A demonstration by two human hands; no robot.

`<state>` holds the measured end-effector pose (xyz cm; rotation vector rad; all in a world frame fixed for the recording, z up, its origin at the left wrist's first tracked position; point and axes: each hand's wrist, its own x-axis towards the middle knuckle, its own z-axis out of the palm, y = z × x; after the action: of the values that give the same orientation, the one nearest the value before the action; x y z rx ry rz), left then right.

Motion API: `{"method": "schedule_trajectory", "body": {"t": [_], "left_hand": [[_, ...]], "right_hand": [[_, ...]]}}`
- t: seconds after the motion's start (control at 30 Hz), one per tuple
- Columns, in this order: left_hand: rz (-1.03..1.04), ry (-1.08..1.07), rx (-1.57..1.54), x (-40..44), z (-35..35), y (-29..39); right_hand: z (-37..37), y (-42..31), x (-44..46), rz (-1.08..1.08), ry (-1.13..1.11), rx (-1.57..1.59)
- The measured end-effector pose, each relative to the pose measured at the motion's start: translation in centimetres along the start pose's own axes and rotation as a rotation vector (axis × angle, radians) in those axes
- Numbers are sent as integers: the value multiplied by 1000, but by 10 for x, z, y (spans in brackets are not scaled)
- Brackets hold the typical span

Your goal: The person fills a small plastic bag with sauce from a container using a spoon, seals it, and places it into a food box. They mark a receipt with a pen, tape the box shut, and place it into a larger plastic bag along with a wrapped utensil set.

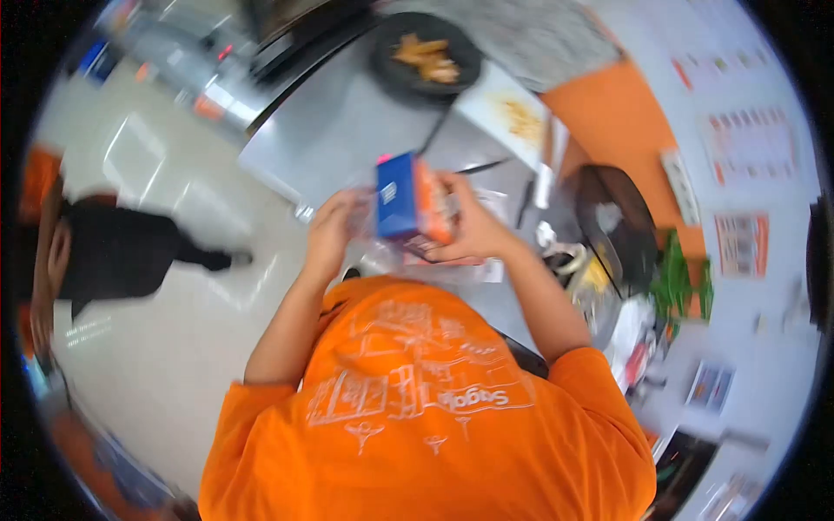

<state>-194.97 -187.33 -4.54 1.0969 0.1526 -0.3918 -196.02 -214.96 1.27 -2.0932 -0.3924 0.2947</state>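
Note:
A blue and orange box (397, 198) is held up over the near edge of the metal counter (304, 130). My right hand (473, 221) grips its right side, fingers wrapped round it. On the left, my left hand (330, 227) has its fingers bent against a clear plastic bag (375, 252), which hangs beside and below the box. Motion blur softens the fingertips of the left hand. Under the hands lie some papers with the plastic.
Beyond the box are a black pan (378, 65) with fried pieces and a white board (486, 108) with food bits. A dark container (617, 217) and green bag (673, 282) stand right. Another person (122, 247) is at the left on the shiny floor.

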Motion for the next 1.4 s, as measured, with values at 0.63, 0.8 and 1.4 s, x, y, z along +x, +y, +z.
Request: {"method": "schedule_trajectory", "body": {"t": [0.63, 0.8, 1.4], "left_hand": [[227, -420, 330, 40, 61, 9], [-176, -733, 274, 6, 94, 44], [-21, -512, 192, -19, 91, 54]], "right_hand": [[4, -7, -122, 313, 406, -370], [20, 33, -100, 273, 445, -627], [-41, 15, -130, 446, 229, -450]]}}
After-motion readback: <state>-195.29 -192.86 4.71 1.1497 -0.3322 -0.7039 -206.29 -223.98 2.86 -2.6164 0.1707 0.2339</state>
